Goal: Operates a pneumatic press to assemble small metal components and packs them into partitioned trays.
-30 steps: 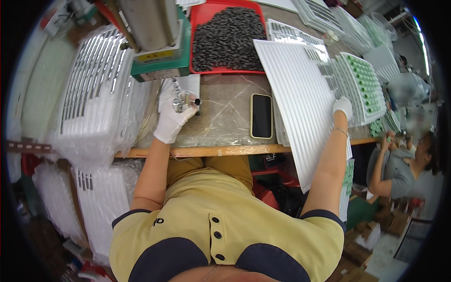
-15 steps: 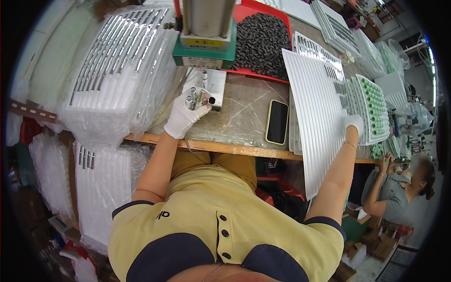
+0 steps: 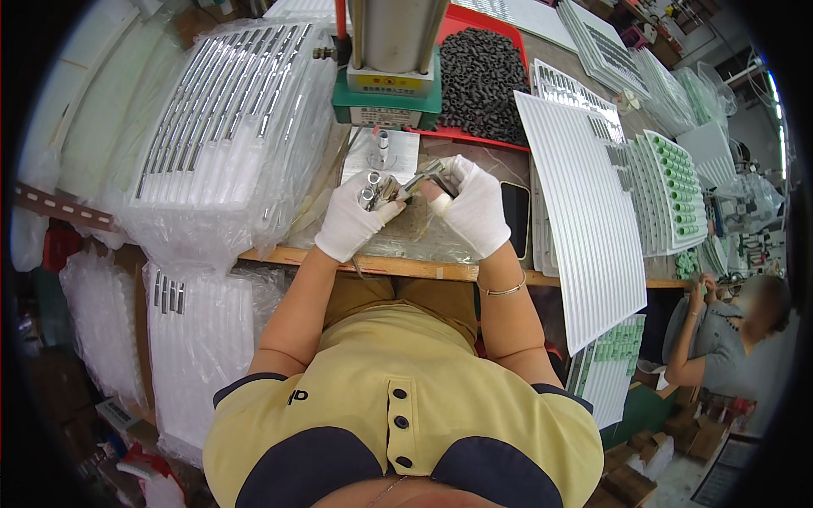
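Both my hands wear white gloves with some fingertips bare. My left hand [image 3: 351, 222] is closed round several short chrome tubes [image 3: 369, 193], their open ends facing up. Close beside it, my right hand [image 3: 476, 208] pinches a chrome tube [image 3: 420, 178] that lies tilted between the two hands. Just beyond them, another small shiny tube [image 3: 384, 146] stands upright on a flat metal block [image 3: 406, 152]. Over that block hangs a press head [image 3: 388, 110], green with a silver cylinder above.
Behind the press, a red tray [image 3: 527, 66] holds many black pieces. A ribbed white tray [image 3: 584, 229] leans past the table edge [image 3: 457, 273] at right. A phone [image 3: 518, 222] lies partly behind my right hand. Plastic-wrapped chrome tubes [image 3: 212, 110] stand left. A co-worker [image 3: 720, 339] sits far right.
My right hand has left the ribbed tray at right and come to the middle, where it now holds a tube beside my left hand. The view has shifted slightly.
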`<state>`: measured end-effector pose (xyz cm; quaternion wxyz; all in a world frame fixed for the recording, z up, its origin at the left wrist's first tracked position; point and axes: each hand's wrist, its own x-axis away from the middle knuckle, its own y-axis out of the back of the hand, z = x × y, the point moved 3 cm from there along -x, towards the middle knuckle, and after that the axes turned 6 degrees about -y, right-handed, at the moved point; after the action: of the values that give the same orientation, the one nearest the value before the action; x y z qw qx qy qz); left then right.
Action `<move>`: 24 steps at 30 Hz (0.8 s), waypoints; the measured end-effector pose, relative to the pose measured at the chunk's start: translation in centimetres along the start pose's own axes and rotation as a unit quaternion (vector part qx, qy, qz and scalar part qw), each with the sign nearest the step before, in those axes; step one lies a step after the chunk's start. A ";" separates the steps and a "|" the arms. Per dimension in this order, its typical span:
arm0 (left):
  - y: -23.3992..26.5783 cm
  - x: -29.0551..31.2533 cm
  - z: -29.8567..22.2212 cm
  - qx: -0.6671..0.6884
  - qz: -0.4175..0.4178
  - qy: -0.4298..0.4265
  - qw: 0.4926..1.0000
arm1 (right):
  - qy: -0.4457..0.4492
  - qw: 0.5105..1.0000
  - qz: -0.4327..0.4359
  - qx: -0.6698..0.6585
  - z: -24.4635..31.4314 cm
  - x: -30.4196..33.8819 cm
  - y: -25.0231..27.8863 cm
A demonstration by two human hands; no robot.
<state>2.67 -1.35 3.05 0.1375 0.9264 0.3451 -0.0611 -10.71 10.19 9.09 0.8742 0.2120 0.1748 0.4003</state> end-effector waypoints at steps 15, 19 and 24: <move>0.4 -1.6 3.0 -0.050 -0.107 0.012 0.993 | -0.063 0.997 -0.020 -0.035 -6.0 -1.2 -4.8; 2.5 -5.9 2.7 -0.206 -0.108 0.024 0.972 | -0.008 0.993 -0.031 0.112 -6.4 -4.7 -5.8; 3.4 -7.1 4.2 -0.166 -0.057 0.071 0.982 | -0.044 0.988 0.010 0.150 -6.0 -7.2 -8.2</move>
<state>-0.52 -9.49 1.29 0.2612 0.8717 0.4111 0.0550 -12.89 1.22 0.79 0.8352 0.3601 0.1927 0.3682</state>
